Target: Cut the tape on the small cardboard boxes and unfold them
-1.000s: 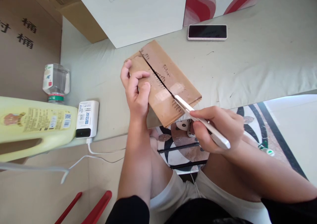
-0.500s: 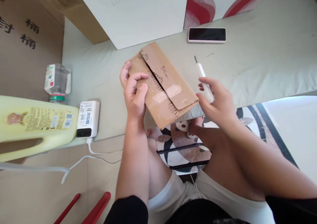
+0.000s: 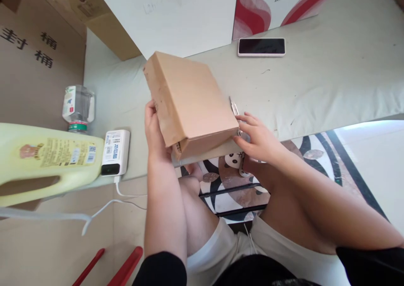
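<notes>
A brown cardboard box [image 3: 195, 96] is tilted up over the bench's front edge, with a plain, unbroken face toward me. My left hand [image 3: 155, 130] grips its left side; some of the fingertips are hidden behind it. At the lower right corner of the box, my right hand [image 3: 257, 136] touches the cardboard with its fingertips. A slim white utility knife [image 3: 234, 106] with a metal tip is held under those same fingers, and the box and the hand cover most of its handle.
A phone [image 3: 261, 47] lies behind the box, before a large white carton [image 3: 176, 20] and a red-and-white carton [image 3: 277, 8]. At left are a clear bottle [image 3: 78, 105], a yellow jug [image 3: 63, 151] and a white power bank [image 3: 115, 151] with a cable.
The box has been turned over, so its taped seam no longer shows and a plain face does. My right hand has moved left to the box corner with the knife.
</notes>
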{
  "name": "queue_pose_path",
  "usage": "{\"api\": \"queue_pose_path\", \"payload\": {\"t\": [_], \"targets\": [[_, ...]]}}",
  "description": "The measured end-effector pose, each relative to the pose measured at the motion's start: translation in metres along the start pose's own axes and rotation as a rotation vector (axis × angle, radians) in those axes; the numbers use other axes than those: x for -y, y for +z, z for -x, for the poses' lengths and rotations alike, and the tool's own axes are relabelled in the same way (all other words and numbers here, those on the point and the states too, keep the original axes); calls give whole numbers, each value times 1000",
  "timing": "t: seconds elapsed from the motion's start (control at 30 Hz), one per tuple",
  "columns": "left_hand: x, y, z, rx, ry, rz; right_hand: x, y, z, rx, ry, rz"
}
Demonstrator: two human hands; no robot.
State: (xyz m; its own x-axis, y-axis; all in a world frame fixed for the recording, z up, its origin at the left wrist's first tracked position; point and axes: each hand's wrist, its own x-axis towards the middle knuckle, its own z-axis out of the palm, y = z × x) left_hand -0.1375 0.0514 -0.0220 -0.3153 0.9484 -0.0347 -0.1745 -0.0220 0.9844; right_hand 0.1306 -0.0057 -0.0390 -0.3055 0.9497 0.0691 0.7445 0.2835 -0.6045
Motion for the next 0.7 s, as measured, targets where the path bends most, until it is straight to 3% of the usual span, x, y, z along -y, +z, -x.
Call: {"api": "queue_pose_path", "payload": {"t": [0.1, 0.2, 0.33, 0.5, 0.7], "targets": [[0, 9, 3, 2, -149, 144, 4, -3, -3, -37, -16, -120], [-3, 12, 3, 103, -111, 220, 4, -7, -2, -16, 57, -304], [-5, 9, 0, 95, -64, 228, 3, -7, 1, 3, 149, -657], [-2, 6, -1, -8, 52, 233, 4, -6, 0, -346, 96, -909], [-7, 7, 4, 7, 96, 334, -1, -2, -5, -511, 18, -1006]]}}
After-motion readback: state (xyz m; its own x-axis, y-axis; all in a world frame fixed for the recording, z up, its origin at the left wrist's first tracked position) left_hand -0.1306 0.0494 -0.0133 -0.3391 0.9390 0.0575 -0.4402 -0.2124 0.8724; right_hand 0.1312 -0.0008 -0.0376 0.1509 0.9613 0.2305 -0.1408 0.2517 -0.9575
